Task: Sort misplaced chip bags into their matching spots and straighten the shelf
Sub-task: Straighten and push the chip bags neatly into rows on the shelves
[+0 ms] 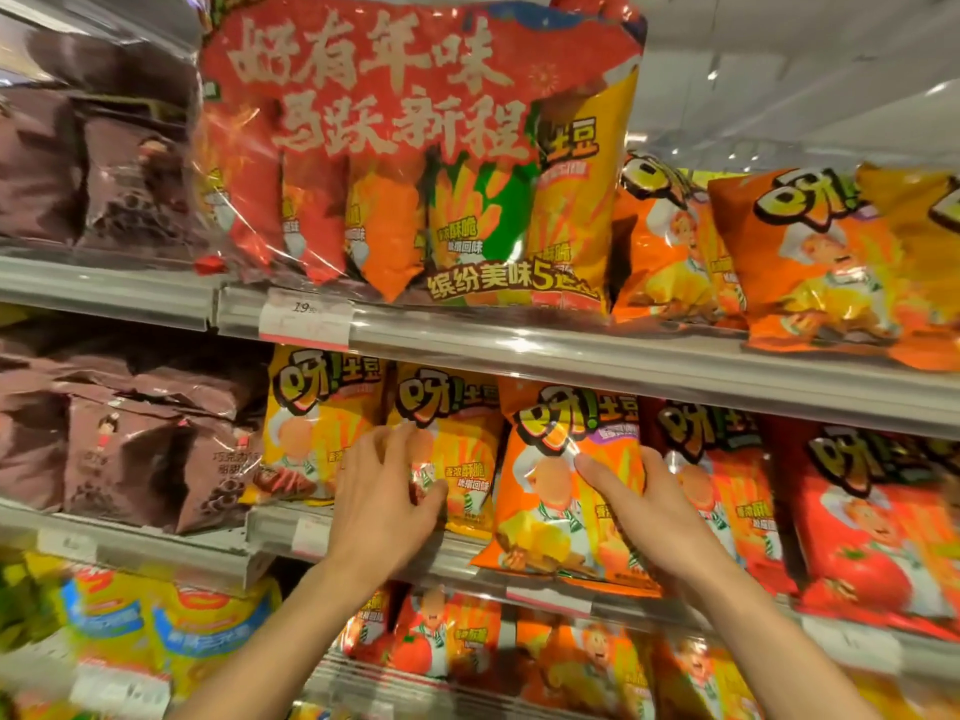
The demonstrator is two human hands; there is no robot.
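Tight squeeze on the middle shelf: bags packed side by side, metal lip right above their tops, little room at the front edge. Left hand curled around the yellow chip bag, bag at its 1 o'clock. Right hand gripping the orange chip bag, bag at its 9 o'clock, thumb across the front. Red tomato bags at 3 o'clock.

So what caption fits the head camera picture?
Left hand grips a yellow chip bag; right hand holds an orange one.
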